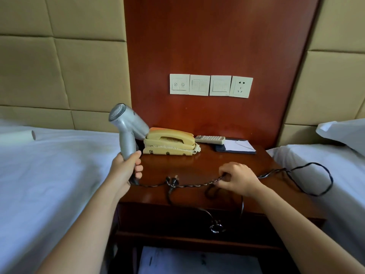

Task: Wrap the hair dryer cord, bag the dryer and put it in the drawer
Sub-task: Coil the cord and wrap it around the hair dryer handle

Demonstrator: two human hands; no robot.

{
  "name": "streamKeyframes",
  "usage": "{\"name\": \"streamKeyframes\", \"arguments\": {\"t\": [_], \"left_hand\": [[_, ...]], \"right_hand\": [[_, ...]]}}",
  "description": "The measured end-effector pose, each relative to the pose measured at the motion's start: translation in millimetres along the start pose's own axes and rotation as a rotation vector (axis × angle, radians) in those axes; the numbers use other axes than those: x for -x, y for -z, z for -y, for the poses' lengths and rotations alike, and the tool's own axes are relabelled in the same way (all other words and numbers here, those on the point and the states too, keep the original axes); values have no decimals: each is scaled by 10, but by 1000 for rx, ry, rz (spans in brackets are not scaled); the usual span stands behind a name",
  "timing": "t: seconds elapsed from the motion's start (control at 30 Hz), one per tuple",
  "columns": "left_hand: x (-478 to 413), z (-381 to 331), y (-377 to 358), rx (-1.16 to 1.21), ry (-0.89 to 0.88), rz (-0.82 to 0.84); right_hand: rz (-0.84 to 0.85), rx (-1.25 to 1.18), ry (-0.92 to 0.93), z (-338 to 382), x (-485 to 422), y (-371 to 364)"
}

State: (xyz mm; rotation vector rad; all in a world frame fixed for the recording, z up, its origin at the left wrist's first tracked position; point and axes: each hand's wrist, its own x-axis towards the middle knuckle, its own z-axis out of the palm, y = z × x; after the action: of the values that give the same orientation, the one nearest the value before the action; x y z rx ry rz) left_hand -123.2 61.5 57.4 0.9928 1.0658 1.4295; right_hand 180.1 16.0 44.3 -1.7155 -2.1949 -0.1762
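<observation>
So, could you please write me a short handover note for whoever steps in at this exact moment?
Left hand: grips the hair dryer by its handle, upright over the left edge of the nightstand.
Right hand: pinches the cord partway along.
The plug lies loose on the nightstand. One cord loop spills onto the right bed, and another hangs over the front edge.
Done: the dryer is unplugged.
Left: wrap the cord, bag the dryer (no bag in view), then open the closed drawer and put it in.
</observation>
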Motion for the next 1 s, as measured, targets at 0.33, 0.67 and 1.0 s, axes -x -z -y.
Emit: {"name": "streamKeyframes", "arguments": {"t": [0.33, 0.67, 1.0], "left_hand": [[6, 51, 84, 111, 27, 23], [27, 129, -52, -145, 46, 100], [51, 117, -51, -116, 49, 70]], "right_hand": [[298, 79, 3, 132, 206, -187], [649, -14, -138, 389, 330, 30], [355, 201, 3, 441, 315, -47]]}}
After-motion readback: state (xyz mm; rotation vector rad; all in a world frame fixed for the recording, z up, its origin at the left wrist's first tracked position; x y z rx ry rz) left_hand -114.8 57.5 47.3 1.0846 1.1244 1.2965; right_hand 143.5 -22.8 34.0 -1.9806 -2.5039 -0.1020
